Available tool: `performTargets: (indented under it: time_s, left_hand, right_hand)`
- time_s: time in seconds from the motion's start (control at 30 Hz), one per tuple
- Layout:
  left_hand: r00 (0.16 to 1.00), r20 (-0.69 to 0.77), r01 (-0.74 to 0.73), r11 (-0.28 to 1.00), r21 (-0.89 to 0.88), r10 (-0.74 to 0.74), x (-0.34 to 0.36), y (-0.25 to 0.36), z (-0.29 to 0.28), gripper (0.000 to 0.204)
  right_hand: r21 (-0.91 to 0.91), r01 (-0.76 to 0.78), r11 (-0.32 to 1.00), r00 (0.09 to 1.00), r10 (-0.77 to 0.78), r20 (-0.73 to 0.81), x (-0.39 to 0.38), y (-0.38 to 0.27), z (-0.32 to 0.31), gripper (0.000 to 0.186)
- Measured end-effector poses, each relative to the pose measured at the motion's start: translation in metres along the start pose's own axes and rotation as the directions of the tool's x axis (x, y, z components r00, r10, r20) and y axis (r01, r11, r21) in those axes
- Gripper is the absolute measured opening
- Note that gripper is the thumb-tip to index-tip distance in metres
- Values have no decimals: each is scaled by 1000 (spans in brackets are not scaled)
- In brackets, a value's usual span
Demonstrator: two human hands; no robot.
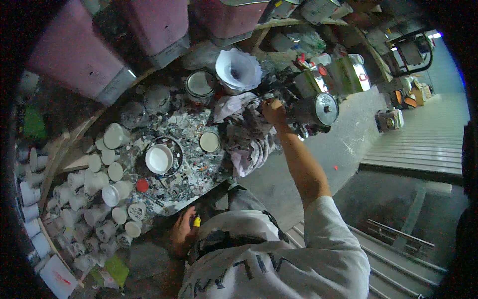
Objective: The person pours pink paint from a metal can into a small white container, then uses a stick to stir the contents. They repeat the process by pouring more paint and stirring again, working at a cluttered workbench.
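Note:
My right arm stretches far forward over the bench. My right hand [274, 110] is closed beside the crumpled, stained rags [249, 134], left of a round metal can [323, 109]; what its fingers hold, if anything, is too dark to make out. Close to my body, below the bench's front edge, my left hand [183, 231] is curled around a small yellow object [197, 221] whose kind is unclear. On the paint-spattered bench [199, 172] stand a white cup [159, 159] inside a dark ring and a small tin [209, 142] with a cream top.
Many used white cups [94, 182] crowd the left side. Paper cones [238, 70] and a lidded can [200, 84] stand at the back, below large pink containers [154, 27]. Square metal tins [348, 74] are at the far right. A red lid [142, 185] lies near the cups.

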State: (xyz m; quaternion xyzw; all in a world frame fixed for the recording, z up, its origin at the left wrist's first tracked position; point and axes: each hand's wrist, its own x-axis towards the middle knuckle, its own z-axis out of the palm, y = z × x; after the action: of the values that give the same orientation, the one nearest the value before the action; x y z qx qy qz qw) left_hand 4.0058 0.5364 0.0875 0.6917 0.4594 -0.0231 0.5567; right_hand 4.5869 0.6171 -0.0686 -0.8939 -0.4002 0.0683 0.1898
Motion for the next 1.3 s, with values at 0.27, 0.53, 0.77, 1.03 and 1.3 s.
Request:
performTargets:
  time_s: [0.27, 0.53, 0.77, 1.03, 1.3]
  left_hand:
    - [994, -53, -83, 983, 166, 93, -11, 0, -30, 67]
    - [996, 64, -68, 995, 69, 64, -14, -32, -28, 70]
    - [819, -536, -158, 979, 128, 203, 11, -86, -70, 82]
    - [606, -720, -330, 930, 161, 340, 108, -121, -122, 110]
    - [683, -658, -298, 943, 148, 318, 128, -149, -151, 99]
  right_hand:
    - [-461, 367, 808, 925, -266, 272, 38, 11, 50, 38]
    - [215, 80, 973, 990, -53, -131, -50, -51, -47, 33]
    - [769, -197, 608, 941, 336, -25, -274, -149, -130, 24]
    - [308, 426, 851, 898, -439, -30, -302, -331, -122, 19]
    - [173, 794, 583, 526, -802, 283, -275, -434, -29, 18]
